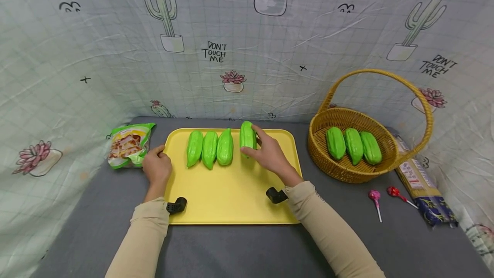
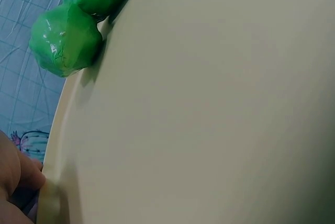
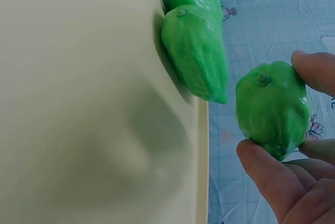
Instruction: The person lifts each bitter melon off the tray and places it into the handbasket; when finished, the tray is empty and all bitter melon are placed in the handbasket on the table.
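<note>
The right hand (image 1: 270,154) grips a green gourd (image 1: 248,137) between thumb and fingers, holding it over the far part of the yellow tray (image 1: 231,200). The right wrist view shows what the head view cannot: the gourd (image 3: 272,110) hangs clear of the tray surface, pinched by the thumb below and a fingertip (image 3: 316,72) above, with its stem nub facing the camera. Just to the left of this hand, three more green gourds (image 1: 210,148) lie side by side on the tray, touching one another; a small gap separates the nearest from the held one.

The left hand (image 1: 156,166) rests at the tray's left rim, fingers curled against the edge. In the left wrist view only a fingertip (image 2: 23,174) pressing the rim shows, so how firmly it grips cannot be told.

Nearer the person than both hands, the tray lies bare and wide. Left of the left hand sits a snack bag (image 1: 129,145) on the grey tabletop (image 1: 239,248). Well to the right of the right hand stands a wicker basket (image 1: 356,173) holding three green gourds (image 1: 353,145), with two lollipops (image 1: 376,198) and a long packet (image 1: 422,183) beyond it.
</note>
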A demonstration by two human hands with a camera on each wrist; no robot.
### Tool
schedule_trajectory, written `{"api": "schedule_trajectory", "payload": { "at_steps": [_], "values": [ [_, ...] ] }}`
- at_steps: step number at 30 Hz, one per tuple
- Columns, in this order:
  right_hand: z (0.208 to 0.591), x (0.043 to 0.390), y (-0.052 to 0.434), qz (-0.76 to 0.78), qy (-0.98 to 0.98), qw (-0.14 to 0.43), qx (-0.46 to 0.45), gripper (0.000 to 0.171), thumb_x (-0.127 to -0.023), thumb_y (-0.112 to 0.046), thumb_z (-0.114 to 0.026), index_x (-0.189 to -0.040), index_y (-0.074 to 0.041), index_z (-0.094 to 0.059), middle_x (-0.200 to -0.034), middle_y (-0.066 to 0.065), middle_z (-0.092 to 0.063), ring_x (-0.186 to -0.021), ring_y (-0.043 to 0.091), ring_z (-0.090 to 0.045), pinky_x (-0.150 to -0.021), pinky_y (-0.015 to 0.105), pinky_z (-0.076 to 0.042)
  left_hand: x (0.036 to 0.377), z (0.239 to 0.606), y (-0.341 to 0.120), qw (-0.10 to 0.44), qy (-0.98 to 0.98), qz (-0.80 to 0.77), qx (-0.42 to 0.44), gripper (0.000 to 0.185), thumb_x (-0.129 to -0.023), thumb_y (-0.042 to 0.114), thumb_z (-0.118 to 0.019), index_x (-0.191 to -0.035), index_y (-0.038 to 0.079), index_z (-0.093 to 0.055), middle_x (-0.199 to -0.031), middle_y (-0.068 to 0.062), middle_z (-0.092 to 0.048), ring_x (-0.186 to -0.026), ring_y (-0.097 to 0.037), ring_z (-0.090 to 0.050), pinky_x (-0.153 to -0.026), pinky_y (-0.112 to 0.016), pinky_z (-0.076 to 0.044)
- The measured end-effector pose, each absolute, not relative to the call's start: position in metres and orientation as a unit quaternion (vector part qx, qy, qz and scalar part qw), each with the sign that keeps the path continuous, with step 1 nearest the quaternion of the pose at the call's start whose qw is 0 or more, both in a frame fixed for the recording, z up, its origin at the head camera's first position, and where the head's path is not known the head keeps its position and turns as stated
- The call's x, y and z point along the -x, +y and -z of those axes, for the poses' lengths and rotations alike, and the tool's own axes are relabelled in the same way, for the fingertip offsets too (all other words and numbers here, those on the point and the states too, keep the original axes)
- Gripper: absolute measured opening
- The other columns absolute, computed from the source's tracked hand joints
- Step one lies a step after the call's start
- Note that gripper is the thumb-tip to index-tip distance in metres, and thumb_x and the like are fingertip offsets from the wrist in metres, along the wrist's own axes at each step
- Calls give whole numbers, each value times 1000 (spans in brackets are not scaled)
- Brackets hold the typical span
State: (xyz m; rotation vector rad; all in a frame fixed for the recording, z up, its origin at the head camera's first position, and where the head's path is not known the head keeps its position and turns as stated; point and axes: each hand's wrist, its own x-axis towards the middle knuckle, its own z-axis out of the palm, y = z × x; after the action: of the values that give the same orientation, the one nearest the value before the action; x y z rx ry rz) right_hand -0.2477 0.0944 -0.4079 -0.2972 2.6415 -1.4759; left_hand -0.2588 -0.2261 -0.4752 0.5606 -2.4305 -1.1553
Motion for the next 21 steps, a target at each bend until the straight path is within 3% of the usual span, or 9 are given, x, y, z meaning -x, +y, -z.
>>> {"api": "schedule_trajectory", "payload": {
  "at_steps": [21],
  "values": [
    [397, 245, 109, 481, 870, 25, 101, 86, -94, -29, -74, -163, -10, -26, -157, 21, -43, -146, 40, -44, -111, 47, -51, 258, 473, -225, 196, -869, 410, -198, 42, -101, 0, -37, -130, -7, -67, -133, -30, -64, -124, -49, -57, -109, -60, -45]
  ]
}}
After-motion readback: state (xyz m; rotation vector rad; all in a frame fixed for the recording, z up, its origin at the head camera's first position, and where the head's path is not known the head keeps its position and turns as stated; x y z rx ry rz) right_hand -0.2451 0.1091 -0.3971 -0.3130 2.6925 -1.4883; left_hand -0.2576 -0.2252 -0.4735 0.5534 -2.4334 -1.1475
